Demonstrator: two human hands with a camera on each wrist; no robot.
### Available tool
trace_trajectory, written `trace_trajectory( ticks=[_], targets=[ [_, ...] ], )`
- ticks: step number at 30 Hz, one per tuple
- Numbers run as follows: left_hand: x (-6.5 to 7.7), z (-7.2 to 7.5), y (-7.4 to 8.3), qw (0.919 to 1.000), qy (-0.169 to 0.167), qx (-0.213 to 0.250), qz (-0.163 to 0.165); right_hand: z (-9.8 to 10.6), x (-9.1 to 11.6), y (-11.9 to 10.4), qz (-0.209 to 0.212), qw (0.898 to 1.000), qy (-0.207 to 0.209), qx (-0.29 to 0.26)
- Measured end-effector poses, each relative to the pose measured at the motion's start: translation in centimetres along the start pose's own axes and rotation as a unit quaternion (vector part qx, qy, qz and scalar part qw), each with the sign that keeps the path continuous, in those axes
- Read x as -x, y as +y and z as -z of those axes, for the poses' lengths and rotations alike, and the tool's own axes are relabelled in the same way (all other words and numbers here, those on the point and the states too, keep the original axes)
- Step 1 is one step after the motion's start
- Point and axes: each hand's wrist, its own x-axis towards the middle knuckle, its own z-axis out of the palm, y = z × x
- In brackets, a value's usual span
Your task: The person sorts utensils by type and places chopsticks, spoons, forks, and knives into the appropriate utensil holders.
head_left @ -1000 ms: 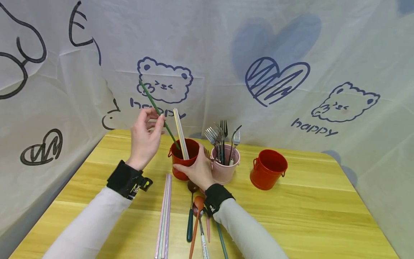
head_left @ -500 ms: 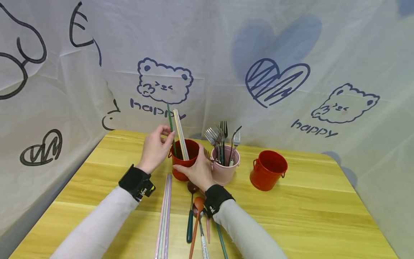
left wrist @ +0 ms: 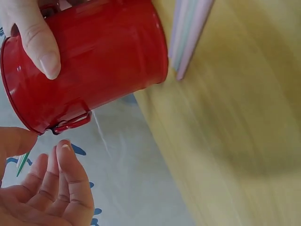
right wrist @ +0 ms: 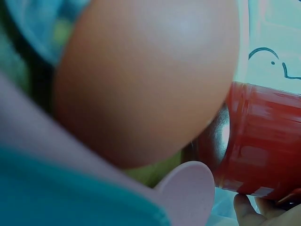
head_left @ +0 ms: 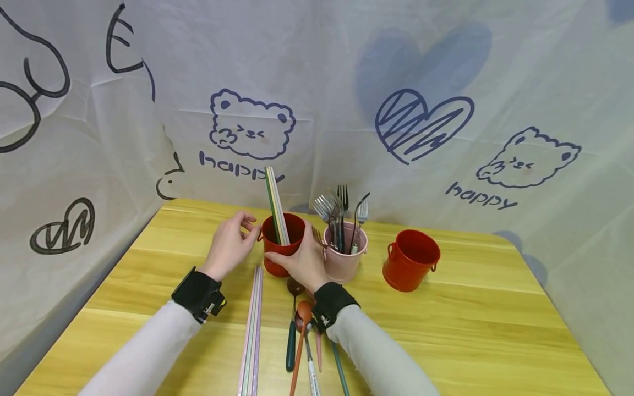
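Note:
My right hand [head_left: 303, 261] grips the left red bucket [head_left: 274, 265] by its side, with the thumb across the front. Inside it lean a green chopstick [head_left: 272, 206] and several pale chopsticks [head_left: 280, 212], tilted to the left. My left hand [head_left: 230, 245] is just left of the bucket, its fingers loosely bent and holding nothing. Up close in the left wrist view, the left thumb [left wrist: 16, 140] is right at the rim, beside the bucket's small side handle [left wrist: 73, 123]. The green tip pokes out past that thumb.
A pink bucket [head_left: 342, 270] of forks [head_left: 342, 212] stands right of the gripped one, a second red bucket [head_left: 403, 272] further right. Pastel chopsticks [head_left: 251, 335] lie in front. Several spoons lie near the right wrist, including an orange spoon [head_left: 303, 316]. A drawn-on cloth [head_left: 337, 126] hangs behind.
The green chopstick went from slanting in my left hand to standing in the red bucket beside the others. My left hand let it go and drew down and left. The right hand stayed put.

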Motion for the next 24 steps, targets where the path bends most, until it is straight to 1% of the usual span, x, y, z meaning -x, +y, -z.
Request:
trace_trajectory(
  ticks=[7,11,18,24],
  targets=[
    [1.0,0.3,-1.2,0.9998,-0.012,-0.009,0.014,-0.1,0.1,-0.1,-0.002,1.0,-0.001,0.003],
    [1.6,0.6,-1.6,0.9994,-0.022,-0.019,0.017,-0.1,0.2,-0.1,-0.001,1.0,-0.001,0.0],
    [2.9,1.2,-1.9,0.9974,-0.058,-0.04,0.015,-0.1,0.1,0.0,0.003,1.0,0.003,0.001],
    [4.2,1.5,-2.0,0.9926,-0.1,-0.067,0.018,0.0,0.2,-0.3,0.001,1.0,0.002,-0.006]
  ],
)
